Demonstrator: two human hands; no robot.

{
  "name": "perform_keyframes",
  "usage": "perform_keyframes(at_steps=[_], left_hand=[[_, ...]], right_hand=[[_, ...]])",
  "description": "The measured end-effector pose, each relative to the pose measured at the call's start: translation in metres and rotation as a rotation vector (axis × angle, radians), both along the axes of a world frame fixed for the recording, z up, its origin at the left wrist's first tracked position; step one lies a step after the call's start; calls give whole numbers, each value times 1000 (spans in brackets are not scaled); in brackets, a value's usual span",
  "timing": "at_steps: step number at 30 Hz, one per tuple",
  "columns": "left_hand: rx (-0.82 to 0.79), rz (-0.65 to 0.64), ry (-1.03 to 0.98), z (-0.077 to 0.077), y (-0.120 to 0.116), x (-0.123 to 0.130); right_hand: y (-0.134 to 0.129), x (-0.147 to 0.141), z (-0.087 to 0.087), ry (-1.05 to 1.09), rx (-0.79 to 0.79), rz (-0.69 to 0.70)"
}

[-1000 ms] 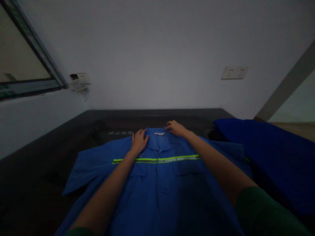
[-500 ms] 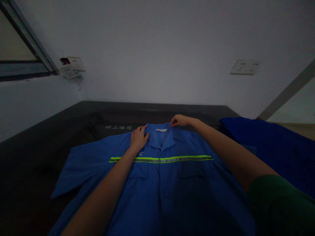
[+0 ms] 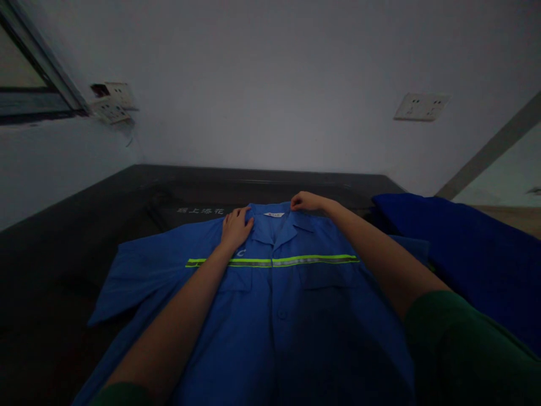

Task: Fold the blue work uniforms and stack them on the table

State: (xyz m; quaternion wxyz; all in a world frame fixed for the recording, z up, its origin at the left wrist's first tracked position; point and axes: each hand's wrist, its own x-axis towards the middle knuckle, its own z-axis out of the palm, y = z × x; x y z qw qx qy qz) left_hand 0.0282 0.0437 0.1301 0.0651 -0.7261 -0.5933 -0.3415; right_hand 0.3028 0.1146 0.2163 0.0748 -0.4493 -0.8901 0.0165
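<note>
A blue short-sleeved work shirt [image 3: 249,316] lies spread front side up, collar away from me, with a yellow-green and grey reflective stripe [image 3: 315,260] across its chest. My left hand [image 3: 236,226] rests flat on the shirt beside the left side of the collar, fingers stretched out. At the collar's right side, my right hand [image 3: 307,201] pinches the edge between thumb and fingers. A white label [image 3: 274,215] shows inside the neck. Part of the right half of the shirt is hidden under my right arm and in shadow.
Beneath the shirt is a dark surface [image 3: 51,265] with pale lettering [image 3: 200,211] near its back. Darker blue cloth [image 3: 473,248] lies at the right. A wall socket [image 3: 421,107] is at the right, and more sockets [image 3: 112,107] hang in the left corner.
The whole view has shifted slightly, so the shirt and wall sit a little higher in the picture. Both hands keep their places at the collar.
</note>
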Motion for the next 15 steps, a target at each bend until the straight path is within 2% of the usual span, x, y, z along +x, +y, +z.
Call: perform_keyframes(at_steps=[6,10,15], left_hand=[[-2,-3,5,0,-2,0],[3,-9,26,1,-3,0],[-9,-1,55,1,-3,1]], right_hand=[[3,-8,-13,-28,114,-32],[0,-9,-31,-4,224,-60],[-11,0,-57,223,431,-130]])
